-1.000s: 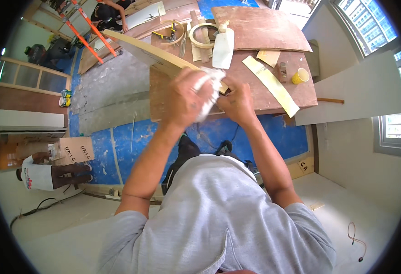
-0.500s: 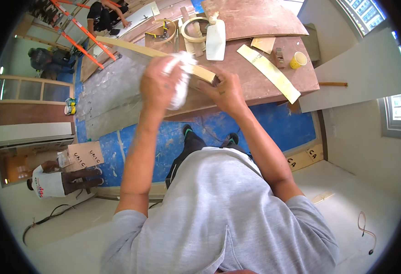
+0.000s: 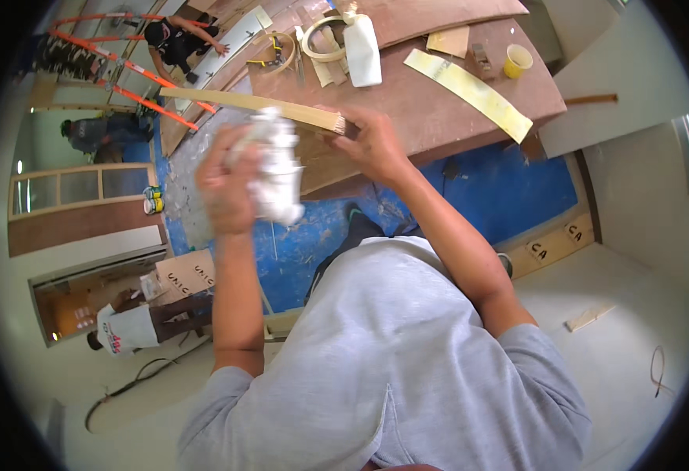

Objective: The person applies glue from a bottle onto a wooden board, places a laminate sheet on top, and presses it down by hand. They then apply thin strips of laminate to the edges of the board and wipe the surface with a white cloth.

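Observation:
My right hand (image 3: 372, 147) grips the near end of a long, slightly curved wooden strip (image 3: 281, 108). The strip reaches away to the far left, held up over the workbench's edge. Bunched in my left hand (image 3: 222, 188) is a white rag (image 3: 278, 179), smeared by motion. The rag is just below the strip; whether the two touch is hard to tell. My left fingers are partly hidden behind the cloth.
On the brown workbench (image 3: 423, 106) are a white plastic jug (image 3: 362, 55), round hoops (image 3: 305, 43), a pale curved strip (image 3: 470, 96), a wooden hand plane (image 3: 482, 60) and a yellow cup (image 3: 517, 60). Beyond stands an orange ladder (image 3: 136, 67). Other people work at left.
My left hand and the rag have moved left and down, off the strip's upper side. My right hand, still on the strip, has shifted slightly left. The view has turned somewhat.

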### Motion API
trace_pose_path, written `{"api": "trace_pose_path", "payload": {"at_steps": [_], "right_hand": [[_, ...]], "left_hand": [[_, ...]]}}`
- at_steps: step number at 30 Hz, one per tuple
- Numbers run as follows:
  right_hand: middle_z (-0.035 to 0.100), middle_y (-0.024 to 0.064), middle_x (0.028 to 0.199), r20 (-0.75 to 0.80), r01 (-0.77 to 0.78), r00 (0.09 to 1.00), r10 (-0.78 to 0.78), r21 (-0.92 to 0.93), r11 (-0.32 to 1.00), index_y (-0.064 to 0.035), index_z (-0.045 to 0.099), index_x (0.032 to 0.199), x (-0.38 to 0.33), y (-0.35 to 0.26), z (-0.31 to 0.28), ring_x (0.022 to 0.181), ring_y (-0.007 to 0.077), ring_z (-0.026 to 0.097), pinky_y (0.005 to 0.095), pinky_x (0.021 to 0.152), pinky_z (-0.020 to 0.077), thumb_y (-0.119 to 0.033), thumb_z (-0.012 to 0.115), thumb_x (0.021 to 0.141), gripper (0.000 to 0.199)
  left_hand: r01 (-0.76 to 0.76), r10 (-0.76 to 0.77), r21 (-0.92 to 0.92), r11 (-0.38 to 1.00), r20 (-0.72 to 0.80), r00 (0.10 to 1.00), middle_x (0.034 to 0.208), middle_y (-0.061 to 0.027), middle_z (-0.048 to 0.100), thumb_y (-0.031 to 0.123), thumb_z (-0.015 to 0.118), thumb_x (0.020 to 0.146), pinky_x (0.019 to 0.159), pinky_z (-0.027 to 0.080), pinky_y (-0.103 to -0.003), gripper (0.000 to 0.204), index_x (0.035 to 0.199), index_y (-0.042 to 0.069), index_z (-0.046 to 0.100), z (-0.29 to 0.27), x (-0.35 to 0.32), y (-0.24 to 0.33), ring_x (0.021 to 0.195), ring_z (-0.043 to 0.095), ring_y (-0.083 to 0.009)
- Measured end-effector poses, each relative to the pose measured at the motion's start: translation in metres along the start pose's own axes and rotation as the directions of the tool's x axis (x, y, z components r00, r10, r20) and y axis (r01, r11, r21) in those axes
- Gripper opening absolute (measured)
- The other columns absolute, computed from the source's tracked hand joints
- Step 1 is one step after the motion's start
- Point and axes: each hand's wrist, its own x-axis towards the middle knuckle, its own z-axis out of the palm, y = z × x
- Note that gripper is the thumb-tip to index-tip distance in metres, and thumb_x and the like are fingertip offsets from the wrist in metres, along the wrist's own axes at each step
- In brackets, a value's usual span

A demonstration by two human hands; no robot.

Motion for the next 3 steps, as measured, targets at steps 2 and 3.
{"api": "trace_pose_path", "payload": {"at_steps": [2,3], "right_hand": [[0.077,0.0115,0.11,0.003,-0.056,0.998,0.056,0.126,0.99,-0.009,0.071,0.131,0.002,0.013,0.003,0.092,0.0139,0.068,0.0325,0.087,0.0551,-0.004,0.073,0.089,0.042],[0.077,0.0123,0.114,0.018,-0.084,0.996,0.082,0.191,0.978,-0.011,0.07,0.133,0.001,0.015,0.007,0.096,0.0157,0.069,0.0334,0.092,0.055,-0.004,0.072,0.091,0.042]], "left_hand": [[0.155,-0.157,-0.088,0.984,-0.019,0.987,0.123,-0.0093,0.069,0.012,0.068,0.099,0.093,0.052,-0.03,0.036,0.131,-0.003,0.064,-0.037,0.014,-0.014,0.105,0.065,-0.0153],[0.147,-0.148,-0.022,0.989,-0.051,0.988,0.124,-0.0105,0.069,0.018,0.07,0.099,0.099,0.051,-0.031,0.041,0.135,-0.001,0.062,-0.034,0.023,-0.024,0.111,0.065,-0.0165]]}}
